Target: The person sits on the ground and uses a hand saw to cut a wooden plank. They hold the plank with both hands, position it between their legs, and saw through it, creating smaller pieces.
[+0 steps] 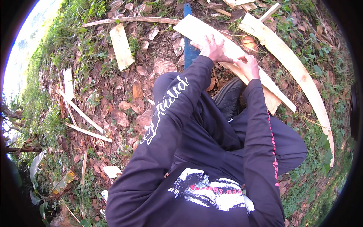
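In the head view, the left hand (212, 50) lies splayed, fingers wide, on a long, pale, flat wooden board (232, 48) slanting beyond the dark-trousered legs (213, 138). The right hand (248, 67) curls at its near edge, fingers bent close; whether they grip, I cannot tell. Brown dry leaves (137, 90) and green weeds (96, 60) cover the ground. The board partly hides a flat blue strip (190, 53).

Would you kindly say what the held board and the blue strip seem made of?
Held board: apparently bare wood, from its creamy, uncoated-looking face. Blue strip: possibly coated metal or plastic; its flat, even colour leaves that open.
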The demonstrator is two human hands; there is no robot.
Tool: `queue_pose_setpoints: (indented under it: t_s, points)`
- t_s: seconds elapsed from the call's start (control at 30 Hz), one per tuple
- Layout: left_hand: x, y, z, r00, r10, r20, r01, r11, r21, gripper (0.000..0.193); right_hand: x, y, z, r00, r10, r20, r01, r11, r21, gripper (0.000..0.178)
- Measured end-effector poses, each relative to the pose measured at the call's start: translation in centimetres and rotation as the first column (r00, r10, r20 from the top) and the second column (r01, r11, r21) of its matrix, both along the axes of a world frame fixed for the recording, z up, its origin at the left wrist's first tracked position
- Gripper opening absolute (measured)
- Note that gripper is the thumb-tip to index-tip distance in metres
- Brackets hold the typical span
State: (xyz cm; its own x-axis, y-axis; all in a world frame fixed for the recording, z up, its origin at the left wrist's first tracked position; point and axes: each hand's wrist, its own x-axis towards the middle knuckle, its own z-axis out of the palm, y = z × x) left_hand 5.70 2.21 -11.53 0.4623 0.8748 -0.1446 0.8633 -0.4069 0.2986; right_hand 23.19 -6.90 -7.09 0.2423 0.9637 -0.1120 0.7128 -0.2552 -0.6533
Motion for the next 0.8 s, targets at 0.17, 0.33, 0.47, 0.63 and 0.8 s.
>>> queue_pose_setpoints:
  t_s: [0.17,0.33,0.47,0.63,0.8]
  points:
    - [-0.4,0.2,-0.8,1.000,-0.013,-0.006,0.013,1.000,0.010,0.133,0.7,3.1,-0.2,0.996,0.035,-0.078,-0.058,0.948,-0.312,0.028]
    - [0.2,-0.2,1.1,0.999,-0.012,-0.036,0.011,1.000,-0.029,0.133,2.0,3.6,-1.5,0.995,0.038,-0.088,-0.065,0.943,-0.327,0.029]
    - [0.3,-0.7,2.3,0.997,0.031,-0.077,-0.035,0.998,-0.056,0.129,1.2,3.2,-0.6,1.000,-0.006,-0.007,0.003,0.950,-0.313,0.029]
    - [0.7,-1.1,2.8,0.989,0.107,-0.102,-0.112,0.993,-0.045,0.119,0.9,3.2,-0.6,0.999,-0.021,-0.037,0.009,0.949,-0.314,0.025]
    - [0.5,-0.9,2.5,0.991,0.085,-0.100,-0.089,0.996,-0.031,0.118,0.7,2.8,-1.5,0.997,-0.054,-0.048,0.039,0.962,-0.271,0.021]
